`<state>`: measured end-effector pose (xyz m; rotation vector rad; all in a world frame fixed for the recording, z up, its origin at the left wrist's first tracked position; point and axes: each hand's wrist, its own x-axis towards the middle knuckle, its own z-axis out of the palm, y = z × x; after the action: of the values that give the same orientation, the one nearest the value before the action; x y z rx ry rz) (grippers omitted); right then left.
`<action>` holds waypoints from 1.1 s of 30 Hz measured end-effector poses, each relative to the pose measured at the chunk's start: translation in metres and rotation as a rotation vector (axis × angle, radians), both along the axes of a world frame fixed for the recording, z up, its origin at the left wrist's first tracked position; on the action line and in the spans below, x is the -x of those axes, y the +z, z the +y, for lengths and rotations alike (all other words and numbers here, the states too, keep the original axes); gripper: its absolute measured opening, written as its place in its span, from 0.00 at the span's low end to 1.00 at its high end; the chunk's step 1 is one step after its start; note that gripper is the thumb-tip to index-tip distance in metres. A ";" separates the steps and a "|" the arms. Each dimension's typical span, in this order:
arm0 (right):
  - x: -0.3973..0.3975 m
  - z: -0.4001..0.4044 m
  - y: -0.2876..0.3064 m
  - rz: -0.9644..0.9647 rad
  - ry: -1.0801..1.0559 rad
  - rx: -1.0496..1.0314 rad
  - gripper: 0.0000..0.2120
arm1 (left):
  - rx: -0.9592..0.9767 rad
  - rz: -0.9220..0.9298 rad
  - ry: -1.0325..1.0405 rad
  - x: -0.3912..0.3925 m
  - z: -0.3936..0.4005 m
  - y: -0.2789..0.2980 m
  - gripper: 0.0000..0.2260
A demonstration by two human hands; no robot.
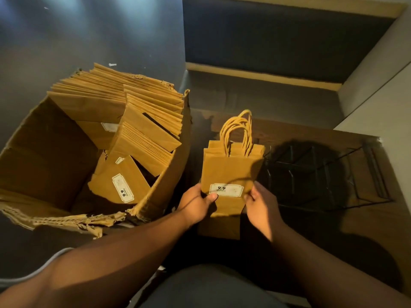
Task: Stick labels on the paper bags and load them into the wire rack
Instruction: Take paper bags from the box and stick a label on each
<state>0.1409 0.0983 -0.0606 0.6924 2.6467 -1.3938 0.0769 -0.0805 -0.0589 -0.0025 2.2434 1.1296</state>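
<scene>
A: Holding a small stack of flat brown paper bags with twisted paper handles (231, 172), is that right?

B: Yes. It stands at the centre of the view, handles pointing to twelve o'clock. The white rectangular label printed "9.9" (226, 189) is on the front bag, low down.

A: And the grip?

B: The left hand (196, 202) pinches the stack's lower edge at nine o'clock, thumb on the face beside the label. The right hand (259, 204) pinches the three o'clock edge, fingers curled behind.

A: How will it handle?

B: Light, I'd judge, and floppy; the paper creases easily and the bags could fan apart. Holding both side edges low looks sound.

A: Where does it go?

B: The black wire rack (322, 174) lies at three o'clock, just beside. The torn brown cardboard box of bags (66, 152) sits at nine o'clock.
</scene>
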 end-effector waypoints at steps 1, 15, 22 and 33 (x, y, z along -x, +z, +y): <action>0.003 0.001 0.006 0.022 -0.016 0.008 0.14 | -0.020 0.008 0.008 0.001 0.001 0.002 0.15; 0.012 0.011 -0.012 -0.315 -0.127 0.236 0.20 | 0.136 -0.160 0.112 0.003 0.005 0.009 0.26; 0.031 0.002 0.019 -0.228 0.162 0.022 0.22 | -0.115 -0.125 0.188 0.007 0.006 0.042 0.19; 0.065 -0.096 0.107 0.374 0.453 -0.208 0.24 | -0.457 0.264 0.342 0.024 -0.089 0.147 0.17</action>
<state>0.0757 0.0022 0.0465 -0.1856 2.9894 -1.2209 0.0528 -0.1691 0.0882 -0.0551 2.2055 1.9060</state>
